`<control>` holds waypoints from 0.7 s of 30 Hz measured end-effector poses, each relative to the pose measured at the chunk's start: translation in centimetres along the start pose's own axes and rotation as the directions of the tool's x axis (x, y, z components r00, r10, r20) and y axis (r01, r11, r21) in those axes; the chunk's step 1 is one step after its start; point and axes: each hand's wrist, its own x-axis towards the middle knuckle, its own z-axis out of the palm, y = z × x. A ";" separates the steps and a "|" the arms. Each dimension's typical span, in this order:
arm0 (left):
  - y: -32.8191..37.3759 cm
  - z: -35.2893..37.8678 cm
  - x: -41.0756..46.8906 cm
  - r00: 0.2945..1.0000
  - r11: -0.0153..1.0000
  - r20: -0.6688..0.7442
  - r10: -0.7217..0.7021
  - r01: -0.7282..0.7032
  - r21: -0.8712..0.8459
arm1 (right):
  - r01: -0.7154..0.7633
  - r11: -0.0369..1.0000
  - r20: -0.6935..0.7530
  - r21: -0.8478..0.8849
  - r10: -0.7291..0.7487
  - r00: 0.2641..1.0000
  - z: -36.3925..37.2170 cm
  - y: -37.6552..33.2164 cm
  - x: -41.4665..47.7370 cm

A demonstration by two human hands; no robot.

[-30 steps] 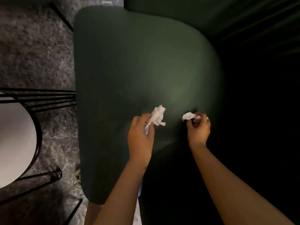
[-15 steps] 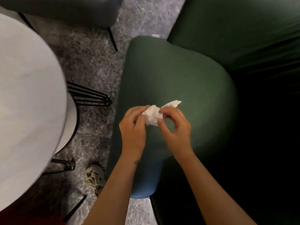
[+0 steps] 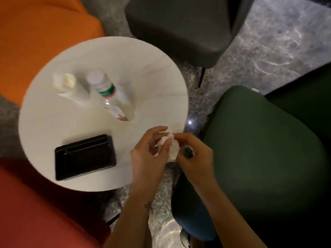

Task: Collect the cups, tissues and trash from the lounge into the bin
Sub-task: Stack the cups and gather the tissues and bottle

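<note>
The crumpled white tissues (image 3: 169, 149) are now gathered into a single wad, pinched between both hands just above the near right edge of the round white table (image 3: 148, 72). A second ago each hand held its own scrap over the green chair seat (image 3: 259, 149); since then the two pieces have been brought together and the view has swung left, away from the seat and onto the table. The left hand (image 3: 148, 156) curls around the wad from the left with its fingers bent over the paper, and the right hand (image 3: 194, 154) closes on it from the right; a small dark shape shows between the right fingers, too blurred to name.

That change suggests the chair is cleared and the table is next. On it stand a clear plastic bottle (image 3: 107, 92) with a green band on its label and a pale cup-like container (image 3: 65, 85) just to its left, both smeared by motion. A black rectangular tray (image 3: 85, 156) lies nearer the person. Orange, red and grey seats ring the table. No bin is in view, so the wad probably has to pass into one hand to free the other.
</note>
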 end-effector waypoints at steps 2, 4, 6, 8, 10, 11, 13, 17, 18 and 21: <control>0.2 -3.6 1.1 0.997 1.000 -0.083 -0.002 0.001 -0.023 | 0.080 0.997 0.077 -0.018 -0.078 0.994 3.6 -1.2 0.7; 0.5 -7.2 2.3 0.987 0.999 -0.161 0.017 -0.024 -0.041 | 0.100 0.995 0.150 -0.010 -0.097 0.984 7.3 -2.5 1.4; 0.9 -10.7 3.6 0.971 0.998 -0.237 0.022 -0.036 -0.055 | 0.145 0.989 0.205 -0.002 -0.142 0.968 10.9 -3.7 2.1; 0.9 -13.9 5.0 0.953 0.998 -0.302 0.015 -0.032 -0.052 | 0.201 0.979 0.239 0.013 -0.199 0.950 14.3 -4.9 2.9; 0.8 -16.8 6.5 0.936 0.998 -0.352 -0.003 -0.018 -0.056 | 0.194 0.980 0.254 0.035 -0.196 0.947 17.3 -6.1 4.0; 0.7 -18.0 7.4 0.929 0.998 -0.369 -0.010 -0.015 -0.065 | 0.202 0.979 0.259 0.028 -0.202 0.944 18.7 -6.7 4.6; 0.5 -20.0 9.1 0.919 0.996 -0.394 -0.020 -0.016 -0.088 | 0.226 0.974 0.272 -0.002 -0.217 0.937 21.2 -7.5 5.8; -0.2 -22.0 12.8 0.910 0.997 -0.414 -0.029 -0.001 -0.072 | 0.197 0.980 0.215 -0.009 -0.190 0.958 25.2 -8.0 8.9; -0.4 -22.2 13.7 0.916 0.997 -0.400 -0.032 0.000 -0.079 | 0.200 0.980 0.178 -0.020 -0.194 0.965 26.1 -7.9 9.8; -1.1 -22.6 16.5 0.943 0.998 -0.332 -0.025 0.002 -0.069 | 0.188 0.980 0.076 -0.065 -0.183 0.980 28.1 -7.2 12.8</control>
